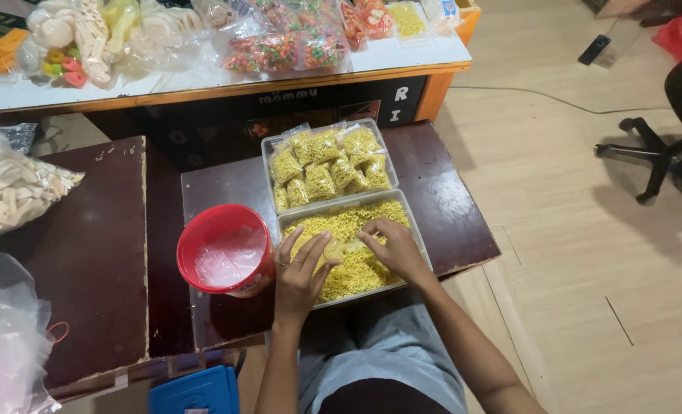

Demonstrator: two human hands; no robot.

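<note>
While we look down at the dark surface [448,207], both hands sit in the near tray [425,253] of loose yellow snack [356,268]; left hand [301,270] fingers spread over a small clear bag [331,250], right hand [393,245] fingers curled, pinching the bag's edge. Far tray [266,153] holds filled bags w/ same snack [325,165]; red tub [224,249] just beside left hand.

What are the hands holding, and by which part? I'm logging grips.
Both hands, left hand and right hand, meet at a small clear bag over the tray of yellow snack; exact grip cannot be told.
</note>
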